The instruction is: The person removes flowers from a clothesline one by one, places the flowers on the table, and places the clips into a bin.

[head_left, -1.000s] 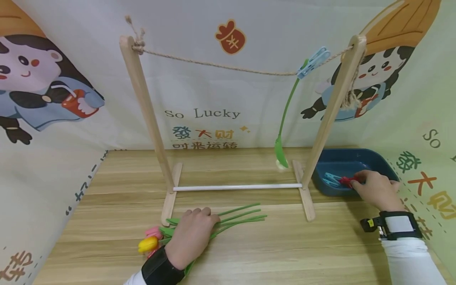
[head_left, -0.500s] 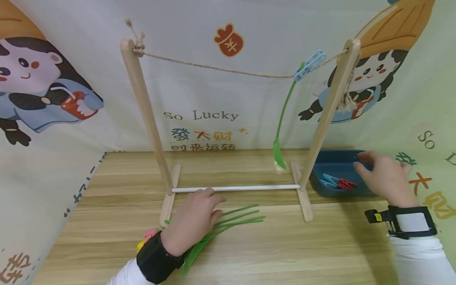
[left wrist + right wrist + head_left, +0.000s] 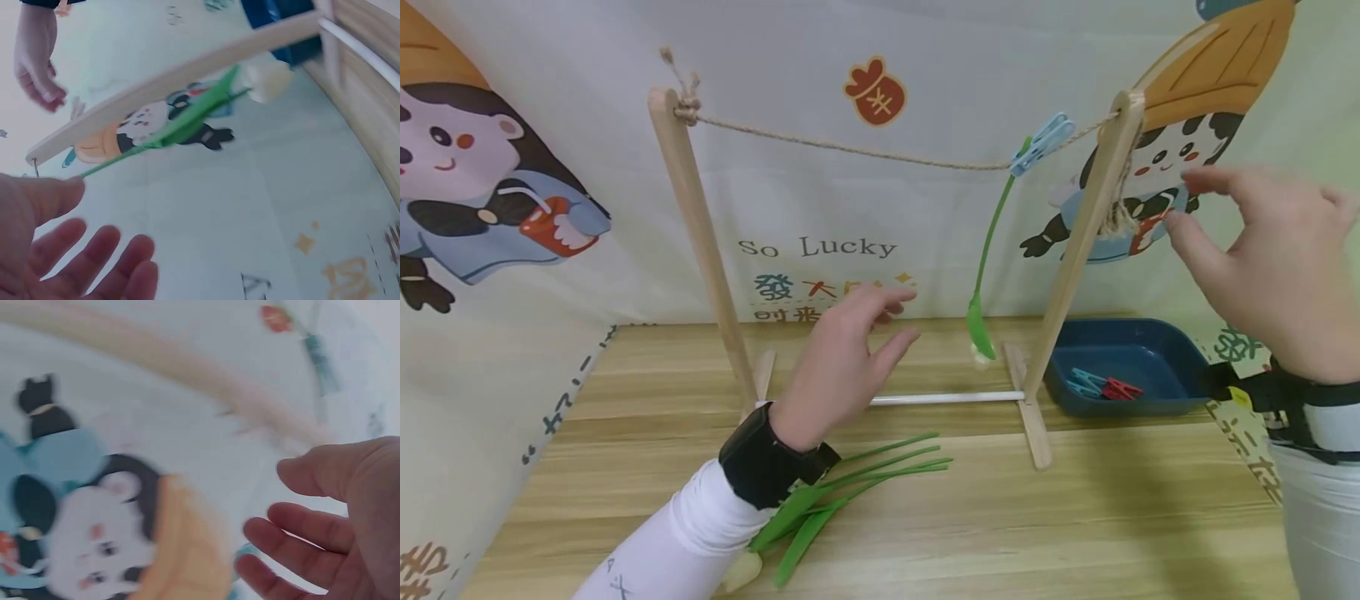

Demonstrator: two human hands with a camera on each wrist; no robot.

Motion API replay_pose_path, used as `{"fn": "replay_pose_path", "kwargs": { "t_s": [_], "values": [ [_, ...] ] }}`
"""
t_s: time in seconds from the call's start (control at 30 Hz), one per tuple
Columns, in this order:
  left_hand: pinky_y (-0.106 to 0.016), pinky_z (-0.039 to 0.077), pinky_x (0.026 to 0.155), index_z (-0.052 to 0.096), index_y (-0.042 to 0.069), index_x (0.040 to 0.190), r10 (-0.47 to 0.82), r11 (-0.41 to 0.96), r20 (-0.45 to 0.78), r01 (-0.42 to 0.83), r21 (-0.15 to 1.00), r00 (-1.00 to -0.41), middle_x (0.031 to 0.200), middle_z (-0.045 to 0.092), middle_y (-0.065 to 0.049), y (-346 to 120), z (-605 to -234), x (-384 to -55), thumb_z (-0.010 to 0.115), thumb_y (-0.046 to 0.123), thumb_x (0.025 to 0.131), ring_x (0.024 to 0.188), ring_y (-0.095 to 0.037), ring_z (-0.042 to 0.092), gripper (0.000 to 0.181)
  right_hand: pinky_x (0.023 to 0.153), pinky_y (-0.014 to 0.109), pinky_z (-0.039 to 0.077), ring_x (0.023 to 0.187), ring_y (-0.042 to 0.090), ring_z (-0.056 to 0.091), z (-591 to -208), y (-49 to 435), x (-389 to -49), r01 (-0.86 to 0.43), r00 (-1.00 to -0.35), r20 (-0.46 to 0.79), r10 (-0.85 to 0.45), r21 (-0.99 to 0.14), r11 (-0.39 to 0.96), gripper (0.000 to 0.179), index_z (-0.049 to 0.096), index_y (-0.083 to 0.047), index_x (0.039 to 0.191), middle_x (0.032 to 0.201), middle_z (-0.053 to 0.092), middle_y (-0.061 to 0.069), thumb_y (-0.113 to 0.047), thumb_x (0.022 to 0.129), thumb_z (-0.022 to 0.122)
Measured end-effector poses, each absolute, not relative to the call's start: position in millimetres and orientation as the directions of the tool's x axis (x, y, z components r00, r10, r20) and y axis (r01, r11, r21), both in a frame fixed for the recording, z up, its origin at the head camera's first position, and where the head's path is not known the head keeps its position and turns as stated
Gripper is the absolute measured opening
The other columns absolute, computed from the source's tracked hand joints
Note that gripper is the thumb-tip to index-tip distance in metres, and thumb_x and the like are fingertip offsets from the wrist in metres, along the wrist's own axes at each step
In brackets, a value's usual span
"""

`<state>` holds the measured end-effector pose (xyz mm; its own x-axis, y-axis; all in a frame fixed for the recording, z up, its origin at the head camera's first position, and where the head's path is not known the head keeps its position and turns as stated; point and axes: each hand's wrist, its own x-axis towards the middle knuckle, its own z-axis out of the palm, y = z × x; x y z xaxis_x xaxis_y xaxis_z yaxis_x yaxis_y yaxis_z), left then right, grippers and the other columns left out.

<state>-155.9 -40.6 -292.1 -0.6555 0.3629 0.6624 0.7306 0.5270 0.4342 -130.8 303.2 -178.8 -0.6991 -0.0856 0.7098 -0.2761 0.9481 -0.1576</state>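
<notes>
In the head view my left hand (image 3: 842, 362) is raised before the wooden rack, fingers spread, holding nothing. My right hand (image 3: 1285, 258) is held up to the right of the rack's right post, thumb and fingers apart around nothing. Between them an artificial white tulip (image 3: 985, 250) hangs bloom down from the twine (image 3: 850, 150), held by a light blue clothespin (image 3: 1042, 144). Under my left forearm several loose tulips (image 3: 820, 508) lie on the table, most of their blooms hidden. The left wrist view shows the hanging tulip (image 3: 187, 122) beyond my thumb.
A dark blue tray (image 3: 1172, 358) right of the rack holds blue clothespins (image 3: 1086, 382) and red clothespins (image 3: 1122, 389). The rack's white crossbar (image 3: 947, 398) spans low between its wooden feet. A printed cloth backdrop (image 3: 955, 67) encloses the back and sides.
My right hand has let go of a red clothespin in the tray and risen up and right. My left hand has left the loose tulips and lifted toward the twine.
</notes>
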Motion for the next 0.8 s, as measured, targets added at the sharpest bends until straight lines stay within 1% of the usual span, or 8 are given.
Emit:
{"fn": "replay_pose_path", "kwargs": {
  "t_s": [0.1,0.2,0.3,0.4,0.53,0.6,0.7,0.8],
  "values": [
    [-0.028,0.05,0.085,0.062,0.008,0.131,0.321,0.449,0.675,0.734,0.51,-0.665,0.118,0.064,-0.001,-29,-279,-163,0.07,0.019,0.094,0.099,-0.013,0.06,0.039,0.108,0.054,0.015,0.118,0.049,0.047,-155,284,-127,-0.351,-0.621,0.768,-0.158,-0.093,0.932,0.041,0.061,0.005,0.128,0.122,0.062,0.028,-0.021,0.097,0.06],
    [-0.027,0.049,0.088,0.058,0.009,0.135,0.287,0.369,0.677,0.73,0.575,-0.678,0.122,0.063,-0.001,-17,-269,-171,0.067,0.021,0.096,0.104,-0.013,0.06,0.043,0.106,0.047,0.013,0.118,0.045,0.046,-136,266,-126,-0.424,-0.564,0.79,-0.241,-0.027,0.905,0.041,0.061,0.005,0.128,0.12,0.062,0.026,-0.021,0.097,0.06],
    [-0.027,0.048,0.093,0.054,0.008,0.141,0.268,0.279,0.685,0.735,0.617,-0.677,0.129,0.061,-0.002,-4,-262,-180,0.066,0.021,0.097,0.112,-0.015,0.06,0.048,0.104,0.046,0.012,0.116,0.043,0.044,-123,251,-130,-0.466,-0.544,0.776,-0.319,0.036,0.884,0.04,0.061,0.004,0.129,0.118,0.062,0.025,-0.02,0.097,0.059],
    [-0.028,0.047,0.098,0.05,0.006,0.145,0.264,0.185,0.687,0.735,0.653,-0.677,0.137,0.058,-0.004,7,-257,-188,0.064,0.019,0.098,0.119,-0.016,0.058,0.051,0.104,0.05,0.012,0.119,0.043,0.042,-114,238,-138,-0.463,-0.584,0.725,-0.367,0.074,0.883,0.04,0.061,0.003,0.131,0.121,0.061,0.025,-0.021,0.098,0.059],
    [-0.025,0.042,0.103,0.043,0.003,0.149,0.296,0.057,0.668,0.71,0.702,-0.683,0.147,0.05,-0.007,19,-254,-195,0.059,0.012,0.1,0.128,-0.018,0.052,0.053,0.105,0.055,0.01,0.125,0.042,0.041,-108,228,-151,-0.431,-0.688,0.615,-0.386,0.083,0.899,0.041,0.06,0.002,0.132,0.126,0.06,0.024,-0.024,0.1,0.056],
    [-0.025,0.04,0.105,0.04,0.001,0.15,0.312,0.007,0.656,0.692,0.722,-0.687,0.149,0.048,-0.009,24,-252,-195,0.056,0.008,0.101,0.131,-0.02,0.05,0.052,0.105,0.056,0.009,0.126,0.041,0.041,-107,226,-155,-0.423,-0.722,0.572,-0.39,0.08,0.902,0.04,0.061,0.001,0.132,0.126,0.061,0.023,-0.024,0.101,0.054],
    [-0.026,0.041,0.104,0.04,-0.004,0.148,0.317,-0.039,0.648,0.673,0.739,-0.693,0.145,0.05,-0.015,30,-247,-191,0.053,0.0,0.1,0.128,-0.025,0.053,0.05,0.105,0.056,0.009,0.123,0.039,0.043,-108,225,-159,-0.429,-0.736,0.552,-0.392,0.067,0.901,0.036,0.064,0.0,0.128,0.122,0.064,0.02,-0.021,0.102,0.052],
    [-0.027,0.046,0.099,0.043,-0.007,0.145,0.298,-0.065,0.647,0.661,0.747,-0.702,0.135,0.057,-0.02,34,-240,-185,0.052,-0.006,0.099,0.119,-0.028,0.059,0.047,0.105,0.054,0.009,0.12,0.038,0.045,-109,225,-159,-0.438,-0.731,0.559,-0.391,0.054,0.897,0.032,0.066,0.0,0.124,0.119,0.065,0.018,-0.018,0.102,0.051]
  ]
}}
